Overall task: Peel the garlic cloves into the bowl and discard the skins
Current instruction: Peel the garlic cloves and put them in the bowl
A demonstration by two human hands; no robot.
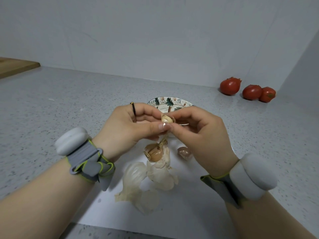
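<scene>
I held one garlic clove (pixel 166 119) pinched between both my left hand (pixel 128 125) and right hand (pixel 198 130) above the bowl (pixel 170 102), so the peeled clove could drop there.

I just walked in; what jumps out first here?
At the centre, the left hand and the right hand pinch a garlic clove between them, just in front of a leaf-patterned bowl. Below the hands a heap of papery garlic skins lies on the counter. Three red fruits sit far right, near the wall.
</scene>
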